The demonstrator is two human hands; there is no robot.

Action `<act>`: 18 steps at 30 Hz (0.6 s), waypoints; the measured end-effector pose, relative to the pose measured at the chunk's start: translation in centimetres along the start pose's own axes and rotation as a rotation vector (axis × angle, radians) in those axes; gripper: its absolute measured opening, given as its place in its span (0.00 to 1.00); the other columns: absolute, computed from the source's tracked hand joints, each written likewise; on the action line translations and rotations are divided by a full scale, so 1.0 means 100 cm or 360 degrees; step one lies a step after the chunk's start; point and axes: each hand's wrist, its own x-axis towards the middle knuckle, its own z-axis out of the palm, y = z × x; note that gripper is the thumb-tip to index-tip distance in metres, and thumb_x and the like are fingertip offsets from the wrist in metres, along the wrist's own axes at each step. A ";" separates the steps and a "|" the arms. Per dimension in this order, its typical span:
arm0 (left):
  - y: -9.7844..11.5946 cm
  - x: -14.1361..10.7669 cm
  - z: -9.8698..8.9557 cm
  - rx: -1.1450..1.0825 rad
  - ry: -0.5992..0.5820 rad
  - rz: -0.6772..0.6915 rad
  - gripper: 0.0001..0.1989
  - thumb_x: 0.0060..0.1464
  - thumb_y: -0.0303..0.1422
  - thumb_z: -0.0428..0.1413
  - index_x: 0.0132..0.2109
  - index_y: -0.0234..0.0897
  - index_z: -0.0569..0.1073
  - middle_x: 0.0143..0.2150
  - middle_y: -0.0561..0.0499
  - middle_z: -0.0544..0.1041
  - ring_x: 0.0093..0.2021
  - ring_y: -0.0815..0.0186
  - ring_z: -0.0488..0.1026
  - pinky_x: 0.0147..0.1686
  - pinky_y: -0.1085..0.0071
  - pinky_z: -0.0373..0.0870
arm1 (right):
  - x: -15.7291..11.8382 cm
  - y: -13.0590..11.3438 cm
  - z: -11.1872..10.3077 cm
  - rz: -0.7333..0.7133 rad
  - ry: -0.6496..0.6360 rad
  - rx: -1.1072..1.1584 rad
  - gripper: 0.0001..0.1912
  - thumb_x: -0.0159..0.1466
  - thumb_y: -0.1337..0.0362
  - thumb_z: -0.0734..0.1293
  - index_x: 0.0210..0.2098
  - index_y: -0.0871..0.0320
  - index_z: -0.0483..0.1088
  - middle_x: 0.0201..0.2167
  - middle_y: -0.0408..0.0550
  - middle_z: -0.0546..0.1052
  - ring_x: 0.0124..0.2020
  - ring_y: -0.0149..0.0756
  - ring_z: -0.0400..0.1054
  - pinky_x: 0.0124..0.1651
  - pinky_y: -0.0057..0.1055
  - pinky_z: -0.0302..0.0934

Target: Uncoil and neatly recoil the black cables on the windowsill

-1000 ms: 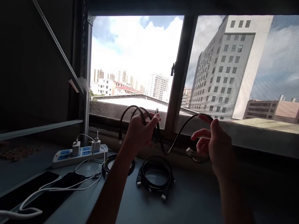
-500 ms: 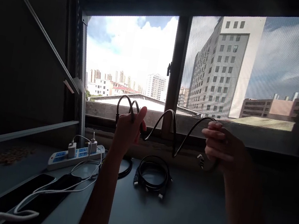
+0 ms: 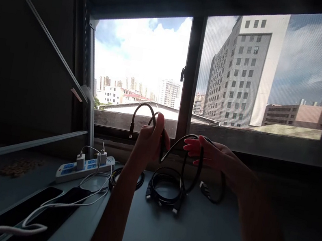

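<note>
A black cable [image 3: 177, 143] is held up in front of the window between both hands. My left hand [image 3: 153, 138] is closed on it, thumb up, and one end with a small plug [image 3: 131, 130] hangs to its left. My right hand [image 3: 209, 153] has the cable between thumb and fingers, with loops hanging below. The other end, with a connector [image 3: 205, 189], dangles under my right hand. Below, a coiled black cable [image 3: 163, 199] with several plugs lies on the table. Another coil [image 3: 140, 181] lies partly behind my left forearm.
On the left of the table [image 3: 190, 240] stand a power strip [image 3: 86, 169] with white chargers, white cables [image 3: 63, 205] and dark flat devices [image 3: 33, 202]. Metal frame bars [image 3: 21, 144] cross the left side. A window [image 3: 188, 80] is behind.
My right hand has moved left, nearer my left hand, and the cable between them now hangs in closer loops. The view has shifted slightly. The cable's left plug hangs clear of my left hand.
</note>
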 end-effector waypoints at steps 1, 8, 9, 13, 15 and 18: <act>0.000 0.000 0.002 -0.0013 -0.0064 -0.0020 0.35 0.57 0.55 0.35 0.13 0.37 0.62 0.06 0.53 0.53 0.08 0.75 0.52 0.10 0.75 0.47 | 0.000 0.000 0.002 -0.0025 -0.0044 0.0016 0.20 0.59 0.48 0.61 0.40 0.55 0.73 0.40 0.48 0.76 0.41 0.34 0.71 0.38 0.25 0.67; -0.008 0.002 0.002 -0.0072 -0.0140 -0.0046 0.33 0.57 0.51 0.38 0.15 0.36 0.68 0.06 0.52 0.56 0.08 0.73 0.54 0.13 0.75 0.52 | -0.003 -0.006 0.016 -0.0097 0.0059 0.0333 0.16 0.55 0.56 0.68 0.38 0.58 0.65 0.26 0.41 0.74 0.17 0.24 0.64 0.14 0.19 0.56; -0.008 0.003 0.001 -0.0072 -0.0121 -0.0034 0.33 0.58 0.49 0.38 0.15 0.36 0.69 0.06 0.52 0.56 0.09 0.73 0.55 0.13 0.75 0.53 | -0.002 -0.007 0.015 -0.0096 0.0128 0.0365 0.16 0.54 0.56 0.68 0.37 0.58 0.64 0.26 0.40 0.73 0.14 0.22 0.60 0.11 0.17 0.49; -0.006 0.001 0.002 -0.0063 -0.0169 -0.0057 0.32 0.59 0.42 0.36 0.13 0.35 0.68 0.06 0.51 0.58 0.09 0.74 0.56 0.13 0.76 0.52 | -0.001 -0.008 0.009 -0.0056 0.0234 0.0307 0.21 0.52 0.50 0.68 0.38 0.58 0.65 0.26 0.41 0.72 0.09 0.15 0.49 0.09 0.17 0.38; -0.004 0.000 0.005 -0.0039 -0.0243 -0.0110 0.33 0.60 0.42 0.36 0.12 0.35 0.66 0.06 0.51 0.58 0.08 0.74 0.54 0.12 0.76 0.50 | -0.001 -0.008 0.009 0.0025 0.0171 0.0210 0.27 0.51 0.45 0.67 0.41 0.58 0.65 0.26 0.42 0.72 0.09 0.15 0.49 0.09 0.17 0.38; -0.003 -0.002 0.012 -0.0029 -0.0338 -0.0124 0.33 0.60 0.43 0.37 0.09 0.36 0.62 0.05 0.53 0.55 0.07 0.75 0.52 0.10 0.76 0.47 | -0.004 -0.007 0.014 0.0066 0.0030 0.0046 0.31 0.50 0.41 0.66 0.44 0.57 0.66 0.25 0.43 0.72 0.09 0.18 0.51 0.09 0.18 0.40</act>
